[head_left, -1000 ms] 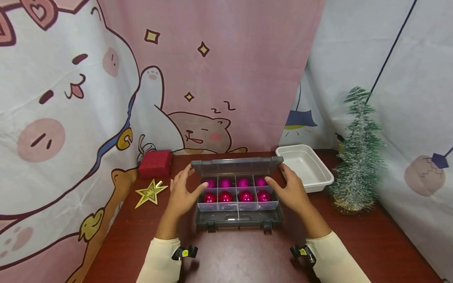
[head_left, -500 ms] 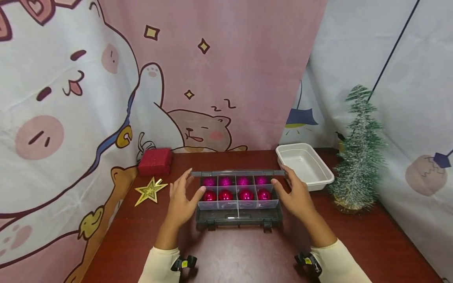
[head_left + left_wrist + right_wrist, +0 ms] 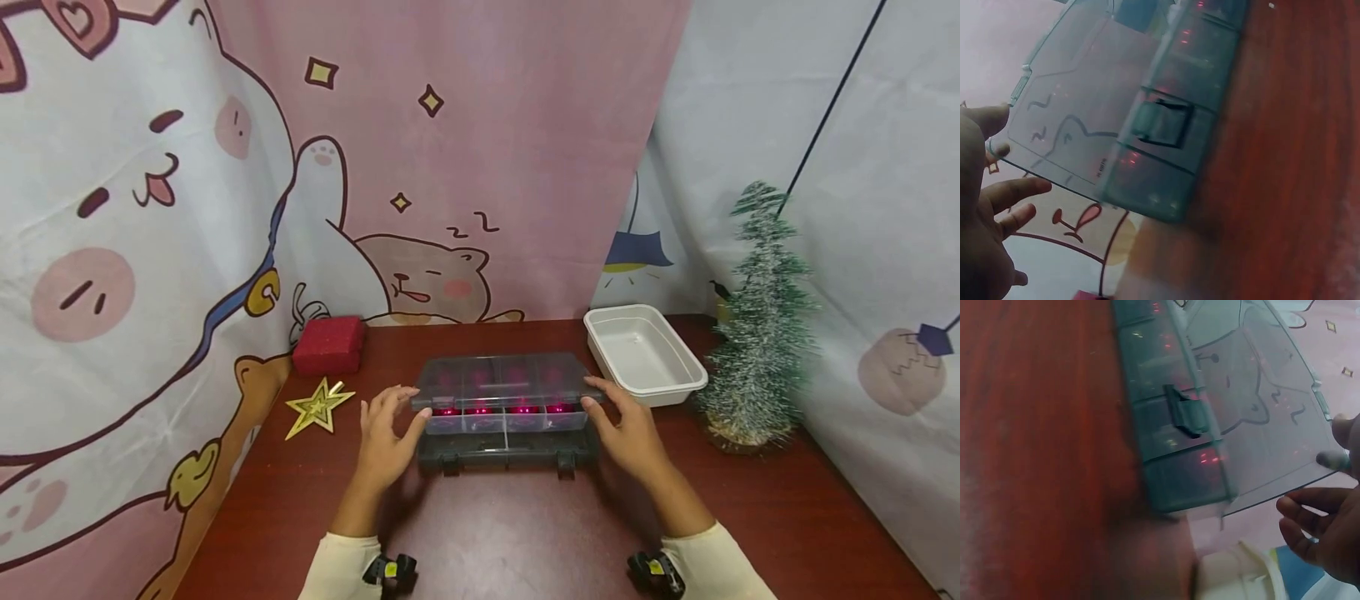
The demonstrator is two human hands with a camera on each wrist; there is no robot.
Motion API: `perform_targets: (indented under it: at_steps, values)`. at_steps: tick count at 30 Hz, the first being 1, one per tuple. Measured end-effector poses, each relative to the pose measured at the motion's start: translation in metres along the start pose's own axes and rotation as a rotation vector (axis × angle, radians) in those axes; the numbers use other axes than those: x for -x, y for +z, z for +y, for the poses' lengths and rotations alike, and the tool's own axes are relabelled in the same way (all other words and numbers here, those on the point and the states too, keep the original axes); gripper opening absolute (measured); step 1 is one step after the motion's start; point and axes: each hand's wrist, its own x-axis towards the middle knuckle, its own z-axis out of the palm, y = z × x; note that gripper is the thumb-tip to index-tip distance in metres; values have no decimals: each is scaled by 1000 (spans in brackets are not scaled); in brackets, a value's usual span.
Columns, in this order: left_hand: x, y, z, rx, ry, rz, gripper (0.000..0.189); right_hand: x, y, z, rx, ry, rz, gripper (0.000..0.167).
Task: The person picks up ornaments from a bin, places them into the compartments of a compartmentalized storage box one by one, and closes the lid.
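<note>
A smoky clear compartment box (image 3: 465, 450) sits on the table, its hinged lid (image 3: 517, 379) tilted partway down over it. Below the lid's front edge a row of shiny pink ball ornaments (image 3: 524, 409) shows; those behind are dim through the plastic. My left hand (image 3: 386, 442) pinches the lid's left front corner, thumb on one face and fingers at the edge. At the opposite corner my right hand (image 3: 628, 433) grips the lid likewise. Two latches stick out at the box's front, one latch (image 3: 1163, 122) clear in the left wrist view, the other latch (image 3: 1188, 415) in the right wrist view.
Left of the box lie a gold star (image 3: 318, 408) and a red block (image 3: 328, 346). A white plastic tray (image 3: 678, 387) stands at the back right, beside a frosted small Christmas tree (image 3: 757, 333). Printed cloth (image 3: 540, 167) hangs behind the dark red table (image 3: 495, 533).
The lid has swung from near upright forward and down over the balls, both hands moving with it. The box, star, block, tray and tree have stayed put.
</note>
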Motion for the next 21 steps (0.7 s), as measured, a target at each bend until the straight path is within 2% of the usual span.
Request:
perform_targets:
  at_steps: [4,10,21]
  values:
    - [4,4,-8,-18,43,-13,36,7,4,11,-38,-52,-15,37]
    - [9,11,-23,-20,91,-26,34,15,9,23,-72,-83,-26,39]
    - [15,16,-34,1,118,-55,31,21,15,38,-81,-63,-74,37]
